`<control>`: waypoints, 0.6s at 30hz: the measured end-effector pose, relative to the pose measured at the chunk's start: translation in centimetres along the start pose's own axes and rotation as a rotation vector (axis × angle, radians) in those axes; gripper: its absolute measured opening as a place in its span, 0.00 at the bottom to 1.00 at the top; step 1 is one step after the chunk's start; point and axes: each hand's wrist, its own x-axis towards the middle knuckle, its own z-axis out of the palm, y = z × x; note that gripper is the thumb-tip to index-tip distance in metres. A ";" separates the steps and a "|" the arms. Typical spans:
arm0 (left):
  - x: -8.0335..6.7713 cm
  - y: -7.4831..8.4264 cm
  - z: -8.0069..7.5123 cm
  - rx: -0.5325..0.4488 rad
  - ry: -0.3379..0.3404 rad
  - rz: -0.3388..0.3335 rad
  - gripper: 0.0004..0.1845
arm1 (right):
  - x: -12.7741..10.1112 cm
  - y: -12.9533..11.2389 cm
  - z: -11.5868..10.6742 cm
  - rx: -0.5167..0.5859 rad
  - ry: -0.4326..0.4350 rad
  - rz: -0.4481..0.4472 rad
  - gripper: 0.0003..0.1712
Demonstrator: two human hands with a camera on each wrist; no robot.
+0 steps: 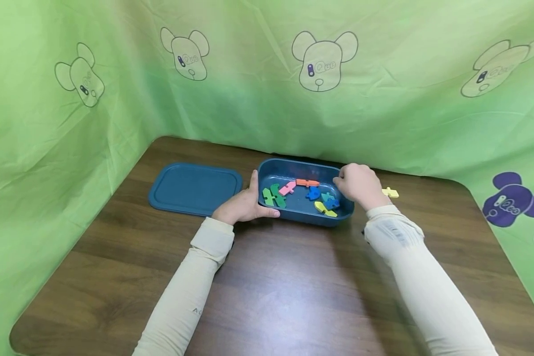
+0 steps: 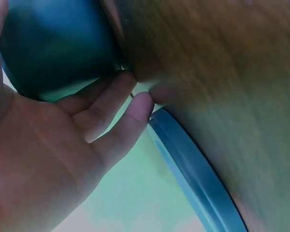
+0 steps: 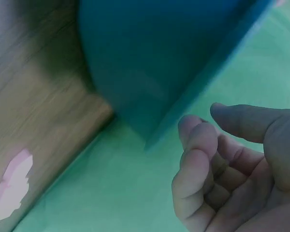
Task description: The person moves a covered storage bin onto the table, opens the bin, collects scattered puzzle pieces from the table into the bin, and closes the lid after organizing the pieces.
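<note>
Teal lid lies flat on the brown worktop; just right of it my left hand grips the teal tray's left end. Coloured puzzle pieces sit inside. My right hand hovers over its right rim, fingers loosely curled, holding nothing.

A dark brown wood-grain tabletop with rounded corners fills the lower part of the head view. A light green cloth backdrop hangs behind it and wraps round both sides, creased in soft folds. Outlined bear heads are printed across the cloth, and one solid purple bear sits at the right. The light is even and soft.
</note>
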 end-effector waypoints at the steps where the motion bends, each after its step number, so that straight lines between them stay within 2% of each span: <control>1: 0.0 0.0 0.0 0.000 0.000 0.003 0.73 | -0.5 0.4 -0.3 0.004 0.018 -0.016 0.22; 5: -0.1 0.1 0.0 0.002 0.001 0.004 0.73 | -2.3 2.5 -1.2 0.044 0.064 -0.058 0.14; 8: 0.0 0.1 0.1 -0.002 0.009 -0.003 0.73 | -3.4 4.5 -1.5 0.081 0.078 -0.074 0.12; 18: 0.2 -0.2 0.3 0.010 0.001 0.017 0.73 | -6.2 12.4 -0.5 0.076 0.003 -0.053 0.11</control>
